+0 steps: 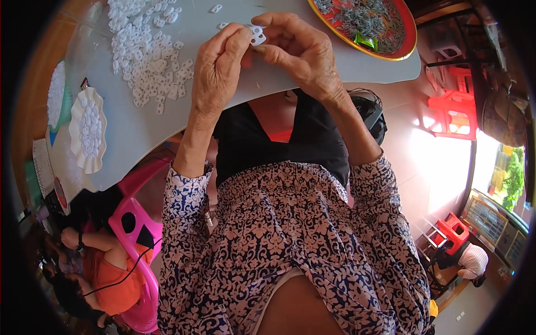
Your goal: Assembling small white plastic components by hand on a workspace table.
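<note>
My left hand (219,67) and my right hand (296,53) meet above the near edge of a grey table (139,125). Between their fingertips they pinch a small white plastic part (257,36). A heap of several similar white parts (146,53) lies on the table to the left of my left hand. A few single white parts (216,8) lie farther back. Both forearms come up from patterned sleeves at the bottom.
A red round tray (373,25) with small grey pieces sits at the far right of the table. A white scalloped dish (87,129) of white parts stands at the left edge. A person in orange sits on a pink chair (137,234) at lower left. Red stools (453,109) stand to the right.
</note>
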`<move>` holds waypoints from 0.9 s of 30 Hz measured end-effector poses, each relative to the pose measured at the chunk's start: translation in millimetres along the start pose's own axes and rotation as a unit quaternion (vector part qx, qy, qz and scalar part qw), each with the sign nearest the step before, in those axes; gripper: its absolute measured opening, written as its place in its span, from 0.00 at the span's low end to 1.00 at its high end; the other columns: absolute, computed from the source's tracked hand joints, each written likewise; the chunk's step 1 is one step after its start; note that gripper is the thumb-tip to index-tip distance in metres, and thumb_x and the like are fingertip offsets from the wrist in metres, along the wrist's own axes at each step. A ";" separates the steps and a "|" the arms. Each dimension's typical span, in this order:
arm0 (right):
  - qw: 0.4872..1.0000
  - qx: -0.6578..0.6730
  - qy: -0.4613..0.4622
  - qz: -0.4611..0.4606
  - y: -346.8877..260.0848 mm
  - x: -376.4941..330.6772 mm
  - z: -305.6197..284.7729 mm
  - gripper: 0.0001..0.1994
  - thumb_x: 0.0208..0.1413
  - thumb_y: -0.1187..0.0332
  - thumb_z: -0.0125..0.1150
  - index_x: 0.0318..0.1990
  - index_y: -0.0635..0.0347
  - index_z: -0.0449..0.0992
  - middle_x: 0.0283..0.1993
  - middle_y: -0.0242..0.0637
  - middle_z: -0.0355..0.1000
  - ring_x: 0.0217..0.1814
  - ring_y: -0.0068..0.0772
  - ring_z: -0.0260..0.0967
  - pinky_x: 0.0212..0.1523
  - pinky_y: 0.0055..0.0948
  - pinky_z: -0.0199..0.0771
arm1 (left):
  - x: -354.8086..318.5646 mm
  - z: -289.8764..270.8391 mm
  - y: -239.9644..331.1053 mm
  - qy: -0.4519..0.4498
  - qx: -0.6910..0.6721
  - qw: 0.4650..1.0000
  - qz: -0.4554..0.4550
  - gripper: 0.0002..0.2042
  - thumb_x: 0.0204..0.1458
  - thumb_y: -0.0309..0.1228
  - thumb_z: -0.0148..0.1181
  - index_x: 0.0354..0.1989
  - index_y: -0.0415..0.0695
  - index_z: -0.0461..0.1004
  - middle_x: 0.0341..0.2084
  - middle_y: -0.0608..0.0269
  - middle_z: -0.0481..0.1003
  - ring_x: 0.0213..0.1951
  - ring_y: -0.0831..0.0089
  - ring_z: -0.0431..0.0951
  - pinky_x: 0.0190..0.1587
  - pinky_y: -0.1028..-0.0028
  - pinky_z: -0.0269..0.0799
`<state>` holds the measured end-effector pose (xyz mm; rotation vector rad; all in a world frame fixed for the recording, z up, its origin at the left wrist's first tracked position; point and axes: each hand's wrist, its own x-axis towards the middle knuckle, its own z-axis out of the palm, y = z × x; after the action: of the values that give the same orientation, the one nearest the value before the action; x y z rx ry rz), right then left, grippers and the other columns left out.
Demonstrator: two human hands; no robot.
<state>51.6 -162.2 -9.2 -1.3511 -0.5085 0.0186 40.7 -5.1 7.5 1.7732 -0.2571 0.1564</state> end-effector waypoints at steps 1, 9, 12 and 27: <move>1.000 0.001 -0.001 0.001 0.6 -0.6 0.4 0.15 0.54 0.75 0.59 0.49 0.65 0.69 0.33 0.34 0.73 0.38 0.22 0.74 0.40 0.21 0.74 | -1.0 -0.6 -1.3 0.001 -0.008 1.000 -0.015 0.14 0.59 0.38 0.48 0.31 0.38 0.70 0.17 0.72 0.64 0.22 0.82 0.61 0.25 0.79 0.59; 0.997 -0.069 -0.017 -0.003 6.9 -2.8 -2.3 0.14 0.52 0.75 0.62 0.47 0.64 0.70 0.33 0.35 0.73 0.36 0.23 0.75 0.38 0.20 0.75 | -5.2 1.1 1.3 -0.014 -0.016 0.999 -0.047 0.16 0.59 0.40 0.48 0.31 0.39 0.71 0.17 0.71 0.65 0.23 0.82 0.62 0.26 0.79 0.61; 0.991 -0.129 -0.009 -0.018 3.7 -3.8 -1.5 0.13 0.51 0.75 0.62 0.45 0.65 0.71 0.32 0.35 0.74 0.34 0.22 0.75 0.36 0.21 0.75 | -4.9 2.6 -2.1 -0.018 -0.014 0.999 -0.032 0.16 0.58 0.41 0.48 0.30 0.38 0.70 0.17 0.71 0.65 0.23 0.82 0.62 0.26 0.78 0.61; 0.961 -0.257 0.017 -0.098 -12.6 -5.8 5.5 0.10 0.49 0.76 0.60 0.40 0.65 0.71 0.24 0.34 0.74 0.27 0.27 0.74 0.30 0.23 0.73 | -5.9 5.7 2.9 -0.033 -0.008 0.998 -0.057 0.17 0.57 0.43 0.45 0.29 0.39 0.68 0.17 0.68 0.64 0.23 0.80 0.62 0.28 0.76 0.60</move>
<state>40.9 -161.9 1.3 -1.7969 -0.6428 -0.3197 34.1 -10.8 7.6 1.7736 -0.2050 0.0137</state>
